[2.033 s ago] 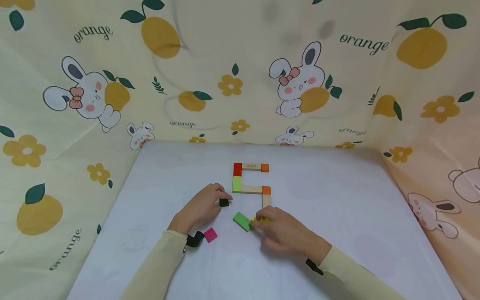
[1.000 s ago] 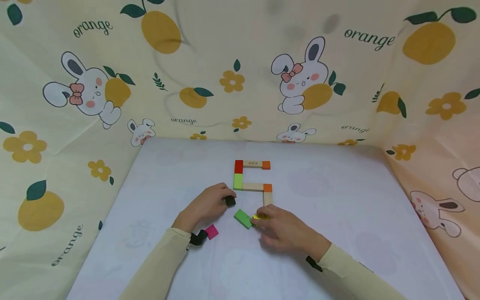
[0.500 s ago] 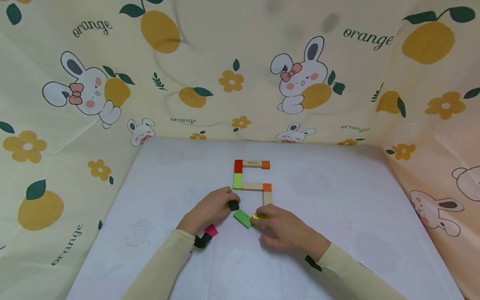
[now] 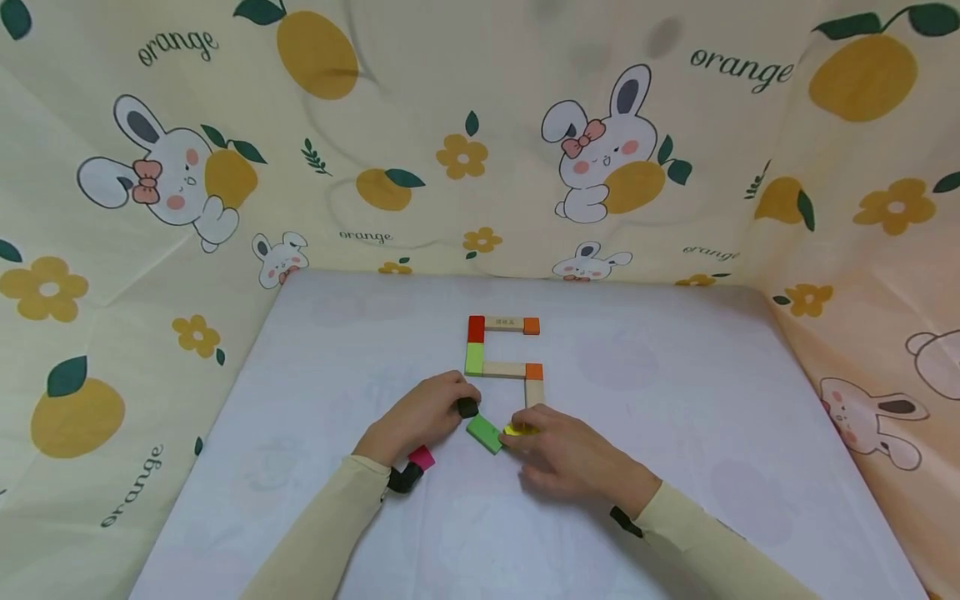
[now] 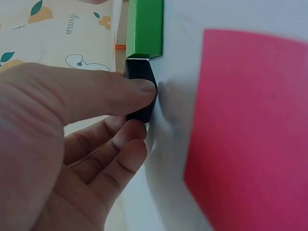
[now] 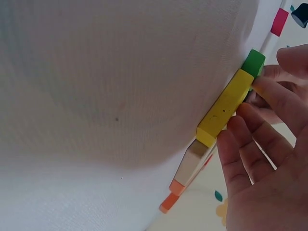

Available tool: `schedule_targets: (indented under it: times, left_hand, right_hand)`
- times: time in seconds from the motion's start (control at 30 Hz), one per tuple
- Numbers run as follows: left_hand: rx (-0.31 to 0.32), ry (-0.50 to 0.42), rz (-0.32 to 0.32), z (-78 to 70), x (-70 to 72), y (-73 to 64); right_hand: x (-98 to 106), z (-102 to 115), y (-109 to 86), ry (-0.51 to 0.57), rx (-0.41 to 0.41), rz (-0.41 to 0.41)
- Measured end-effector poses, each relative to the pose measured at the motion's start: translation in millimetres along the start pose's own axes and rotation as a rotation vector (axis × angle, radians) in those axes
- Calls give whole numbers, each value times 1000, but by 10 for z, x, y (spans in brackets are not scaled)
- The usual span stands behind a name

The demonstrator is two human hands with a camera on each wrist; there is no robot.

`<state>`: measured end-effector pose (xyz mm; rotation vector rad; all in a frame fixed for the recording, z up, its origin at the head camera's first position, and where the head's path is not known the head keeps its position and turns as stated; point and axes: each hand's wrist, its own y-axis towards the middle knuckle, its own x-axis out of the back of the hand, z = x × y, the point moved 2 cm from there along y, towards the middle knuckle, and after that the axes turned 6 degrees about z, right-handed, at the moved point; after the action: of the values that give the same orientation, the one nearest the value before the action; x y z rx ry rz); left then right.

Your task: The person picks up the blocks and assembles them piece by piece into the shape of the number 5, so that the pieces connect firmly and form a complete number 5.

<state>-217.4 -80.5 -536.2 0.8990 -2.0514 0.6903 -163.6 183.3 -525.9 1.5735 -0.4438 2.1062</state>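
In the head view my left hand [image 4: 427, 417] pinches a small black block [image 4: 468, 407] between thumb and fingers. The left wrist view shows that black block [image 5: 140, 70] standing right at the end of a green block [image 5: 145, 29]. My right hand [image 4: 577, 454] is beside the yellow block [image 4: 519, 430], its fingers partly covering it. Seen from the right wrist, straight fingers rest along the side of the yellow block [image 6: 225, 107], and the index fingertip is near its joint with the green block [image 6: 253, 62]. The green block [image 4: 484, 434] lies slanted between both hands.
Beyond the hands lies a line of blocks: an orange block [image 4: 532, 326], a plain wooden block [image 4: 504, 323], a red block [image 4: 476, 328], a light green block [image 4: 474, 359], then more wood and orange. A pink block [image 4: 422, 457] lies by the left wrist on the white table [image 4: 675, 400].
My left hand has carried the black block right and slightly nearer to me, up to the green block's end. The right hand has stayed at the yellow block.
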Motion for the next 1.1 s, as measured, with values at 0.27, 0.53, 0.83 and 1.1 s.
schedule_targets:
  times: [0.27,0.53,0.83,1.1]
  left_hand:
    - [-27,4,13,-18,12,24]
    - [-3,-27,44,9,-1,5]
    - [37,-130,20,97,117,-179]
    - [34,-218,63,205,95,-542]
  right_hand:
    - [29,8,5,1,-4,-5]
    - [2,13,5,-8,2,-2]
    - [-20,-3,5,-14,-9,7]
    - [-20,-6,5,5,-36,28]
